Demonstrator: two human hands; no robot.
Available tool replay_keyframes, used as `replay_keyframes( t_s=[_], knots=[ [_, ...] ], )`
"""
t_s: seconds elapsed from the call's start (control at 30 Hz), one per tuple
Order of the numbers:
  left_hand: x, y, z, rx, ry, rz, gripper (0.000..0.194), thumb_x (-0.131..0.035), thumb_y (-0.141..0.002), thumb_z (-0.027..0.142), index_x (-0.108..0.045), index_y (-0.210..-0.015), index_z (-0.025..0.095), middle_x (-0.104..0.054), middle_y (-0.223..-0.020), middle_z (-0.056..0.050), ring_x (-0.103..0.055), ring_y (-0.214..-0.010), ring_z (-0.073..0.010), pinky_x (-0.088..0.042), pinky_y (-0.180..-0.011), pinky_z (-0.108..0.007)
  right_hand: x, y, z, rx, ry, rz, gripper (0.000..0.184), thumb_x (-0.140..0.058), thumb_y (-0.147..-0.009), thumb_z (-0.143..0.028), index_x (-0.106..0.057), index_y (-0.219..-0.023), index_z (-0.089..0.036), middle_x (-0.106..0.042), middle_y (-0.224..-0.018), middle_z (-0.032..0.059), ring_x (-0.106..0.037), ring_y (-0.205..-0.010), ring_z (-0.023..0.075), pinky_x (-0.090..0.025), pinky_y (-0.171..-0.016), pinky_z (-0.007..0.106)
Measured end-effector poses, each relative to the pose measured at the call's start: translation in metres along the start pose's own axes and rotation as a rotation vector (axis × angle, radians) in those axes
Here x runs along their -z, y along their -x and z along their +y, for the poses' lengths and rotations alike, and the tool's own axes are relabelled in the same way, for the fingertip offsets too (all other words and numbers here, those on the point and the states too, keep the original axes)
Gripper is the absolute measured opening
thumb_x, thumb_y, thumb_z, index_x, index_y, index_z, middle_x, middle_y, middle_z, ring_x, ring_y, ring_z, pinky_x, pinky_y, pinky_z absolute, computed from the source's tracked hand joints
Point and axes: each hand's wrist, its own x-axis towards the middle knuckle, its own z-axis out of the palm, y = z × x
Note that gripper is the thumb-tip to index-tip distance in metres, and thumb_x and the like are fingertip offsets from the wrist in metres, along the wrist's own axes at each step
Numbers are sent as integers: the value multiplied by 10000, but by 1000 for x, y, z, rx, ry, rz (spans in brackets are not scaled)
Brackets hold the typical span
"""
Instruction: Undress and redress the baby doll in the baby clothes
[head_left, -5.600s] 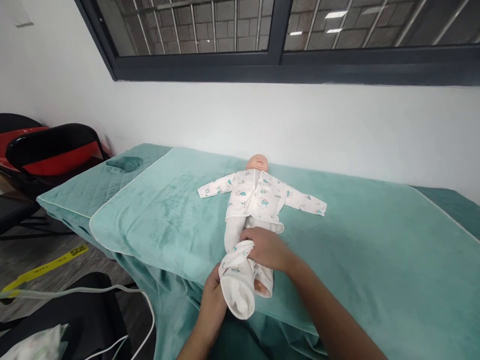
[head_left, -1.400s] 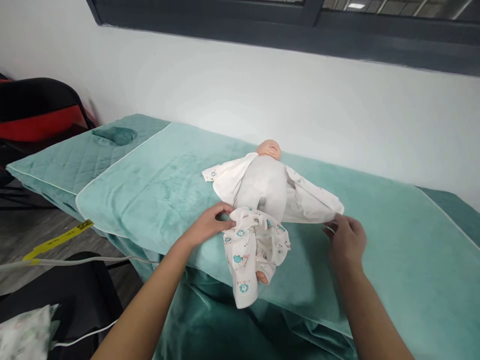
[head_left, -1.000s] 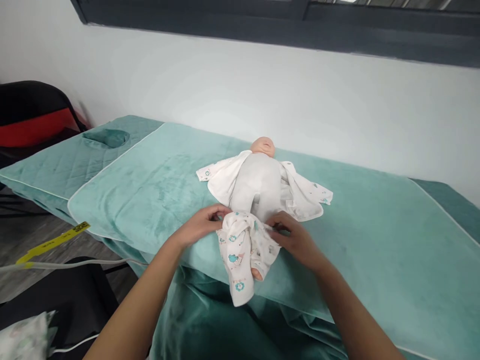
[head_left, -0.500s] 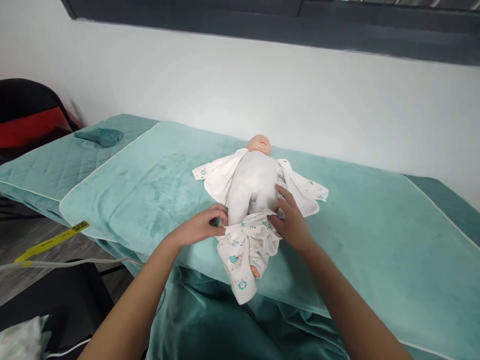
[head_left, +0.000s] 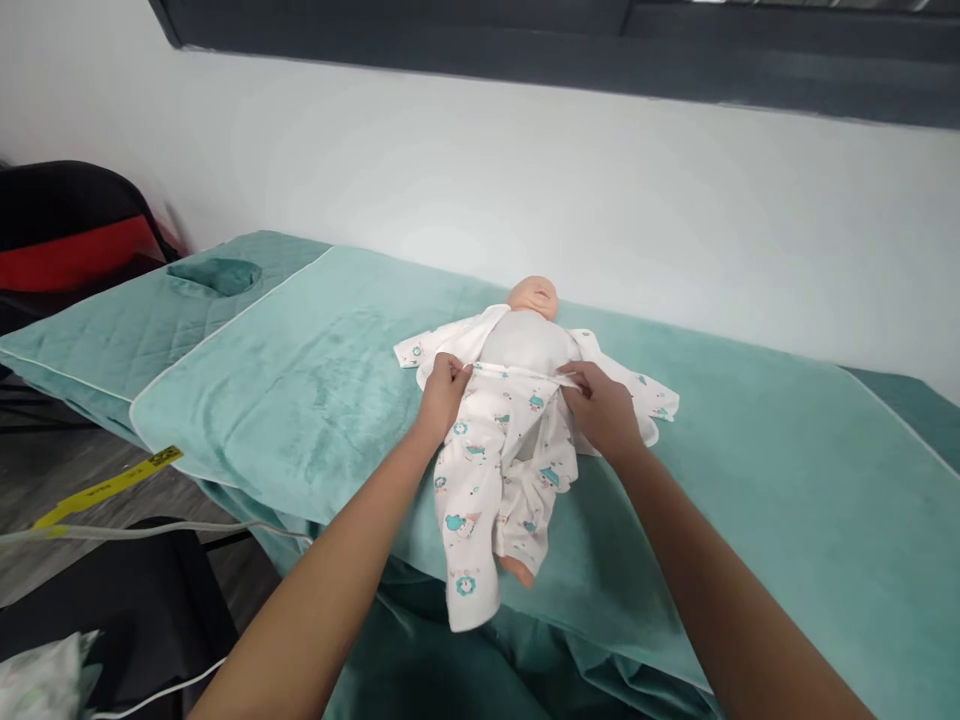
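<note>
A baby doll [head_left: 531,300] lies on its back on a teal blanket [head_left: 315,390], head toward the wall. Its white printed jacket [head_left: 634,400] lies spread open beneath it, leaving the grey torso bare. White printed trousers [head_left: 495,460] cover the doll's legs up to the waist, and one bare foot pokes out of the right trouser leg. My left hand [head_left: 444,385] is closed on the waistband at the doll's left side. My right hand [head_left: 600,405] is closed on the waistband at the other side.
The blanket covers a teal quilted massage bed [head_left: 112,330] with a face hole [head_left: 214,275] at the left end. A black and red chair [head_left: 67,235] stands far left. A white cable [head_left: 150,530] and yellow floor tape [head_left: 105,485] lie near the bed's front edge.
Both hands have slid the bunched trousers from the doll's lower legs up to its waist. Before that the jacket was opened and my right hand came over to the waistband.
</note>
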Motion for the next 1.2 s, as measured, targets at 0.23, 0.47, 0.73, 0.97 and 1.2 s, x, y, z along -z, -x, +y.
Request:
replay_keyframes(
  t_s=[0.23, 0.47, 0.73, 0.97, 1.2],
  knots=[
    [-7, -19, -12, -75, 67, -50, 122, -574, -867, 327, -521, -869, 217, -453, -680, 45, -439, -659, -129, -359, -681, -259, -29, -20, 16, -131, -376, 131, 329, -595, -777, -361, -644, -1060, -202, -694, -973, 58, -616, -852, 209, -498, -787, 344],
    [-1, -29, -5, -372, -30, -215, 169, -561, -874, 356, -609, -943, 210, -617, -1168, -84, -567, -1053, -210, -441, -841, -307, -28, -28, 38, 318, -151, -10, 511, -457, -945, -359, -443, -1449, -279, -384, -1574, 57, -353, -1443, 258, -301, -1180, 451],
    [-17, -78, 23, -240, -308, -118, 170, -522, -915, 312, -449, -790, 223, -502, -658, 37, -473, -658, -149, -363, -676, -280, -10, -90, 11, 363, 378, -71, 301, -446, -902, -317, -718, -988, -220, -736, -852, 66, -665, -825, 269, -455, -722, 367],
    [-32, -86, -8, -127, -107, 0, 188, -590, -868, 359, -484, -795, 221, -500, -675, 43, -477, -685, -138, -369, -686, -258, -31, -111, 16, -26, -236, 15, 164, -667, -737, -291, -733, -870, -222, -667, -747, -3, -571, -701, 168, -436, -680, 308],
    [-27, -73, -7, -262, -130, -37, 195, -570, -867, 387, -646, -886, 209, -675, -903, -30, -589, -881, -196, -432, -803, -304, -32, -84, 21, -69, -620, -15, 253, -764, -718, -395, -707, -902, -231, -693, -899, 19, -606, -821, 171, -491, -775, 324]
  ],
)
